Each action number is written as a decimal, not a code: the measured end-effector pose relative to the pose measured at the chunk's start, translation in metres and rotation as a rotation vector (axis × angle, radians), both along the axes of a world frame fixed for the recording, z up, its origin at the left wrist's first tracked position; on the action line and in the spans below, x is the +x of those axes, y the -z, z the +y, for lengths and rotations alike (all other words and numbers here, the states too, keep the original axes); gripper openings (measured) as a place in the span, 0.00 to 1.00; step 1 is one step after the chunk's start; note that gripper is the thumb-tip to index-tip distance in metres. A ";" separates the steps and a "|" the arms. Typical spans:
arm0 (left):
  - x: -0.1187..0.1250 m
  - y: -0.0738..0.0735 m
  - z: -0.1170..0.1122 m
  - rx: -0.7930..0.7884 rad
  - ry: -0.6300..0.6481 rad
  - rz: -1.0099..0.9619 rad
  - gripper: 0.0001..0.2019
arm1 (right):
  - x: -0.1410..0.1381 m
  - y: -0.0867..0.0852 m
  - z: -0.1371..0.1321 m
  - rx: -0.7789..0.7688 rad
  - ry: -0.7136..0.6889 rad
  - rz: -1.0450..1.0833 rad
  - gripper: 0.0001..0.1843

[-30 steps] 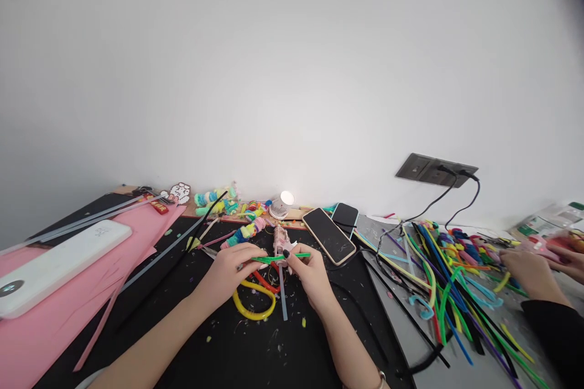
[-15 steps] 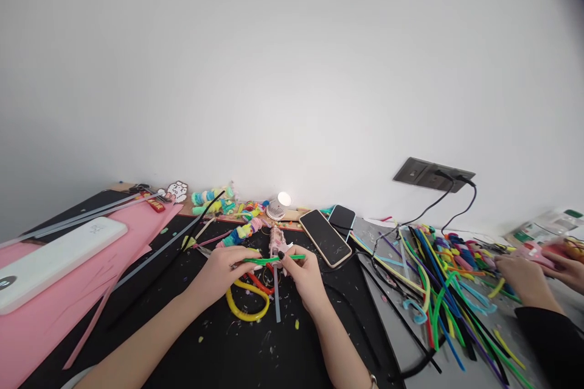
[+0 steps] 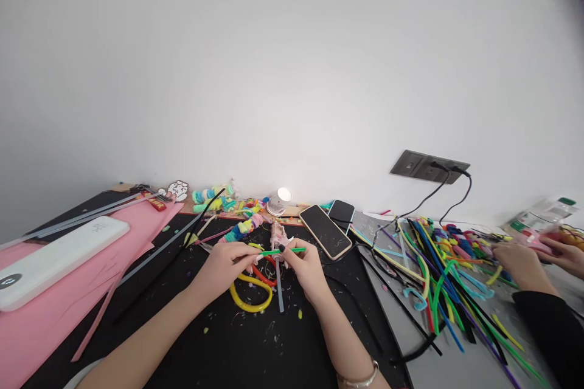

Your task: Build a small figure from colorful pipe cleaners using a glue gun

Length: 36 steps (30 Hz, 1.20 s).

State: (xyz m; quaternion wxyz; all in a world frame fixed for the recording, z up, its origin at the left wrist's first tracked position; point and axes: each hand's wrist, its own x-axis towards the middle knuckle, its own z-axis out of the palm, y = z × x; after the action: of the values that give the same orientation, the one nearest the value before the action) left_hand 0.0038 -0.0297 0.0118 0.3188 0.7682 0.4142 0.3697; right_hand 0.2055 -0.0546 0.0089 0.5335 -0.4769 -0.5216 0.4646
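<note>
A short green pipe cleaner (image 3: 271, 252) stretches almost level between my two hands. My left hand (image 3: 228, 266) pinches its left end with thumb and fingers. Farther right, my right hand (image 3: 306, 270) grips it under a dark-nailed thumb, and the right tip pokes out past the fingers. Just behind my hands lies a pink glue gun (image 3: 277, 233), with a translucent glue stick (image 3: 280, 293) pointing towards me. Below my left hand are scissors (image 3: 249, 307) with yellow and red handles, partly hidden by that hand.
Two phones, one light-edged (image 3: 325, 232), lie behind my right hand. A paper cup (image 3: 278, 202) stands by the wall. On the left, a white power bank (image 3: 64, 261) rests on pink sheets (image 3: 41, 340). Many pipe cleaners (image 3: 449, 292) spread rightwards, near another person's hands (image 3: 522, 266).
The green pipe cleaner looks straighter now, and my hands have risen slightly in view. The view has shifted a little. The other person's hands have moved slightly.
</note>
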 end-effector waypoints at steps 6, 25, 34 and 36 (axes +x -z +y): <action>0.000 0.001 -0.001 -0.027 -0.010 0.009 0.12 | 0.000 -0.003 -0.001 0.009 0.001 -0.005 0.14; 0.003 0.003 -0.001 -0.055 -0.129 -0.063 0.10 | 0.000 -0.003 -0.003 0.100 0.023 -0.198 0.14; 0.003 0.000 -0.003 -0.022 -0.156 -0.031 0.11 | -0.003 -0.006 -0.004 0.129 0.013 -0.257 0.12; 0.003 0.000 -0.003 -0.013 -0.160 -0.025 0.10 | -0.003 -0.004 -0.004 0.133 0.009 -0.263 0.12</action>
State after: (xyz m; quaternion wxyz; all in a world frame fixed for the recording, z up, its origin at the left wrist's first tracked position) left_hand 0.0068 -0.0326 0.0117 0.2985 0.7259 0.4724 0.4009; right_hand 0.2029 -0.0585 0.0129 0.4930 -0.4995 -0.6146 0.3603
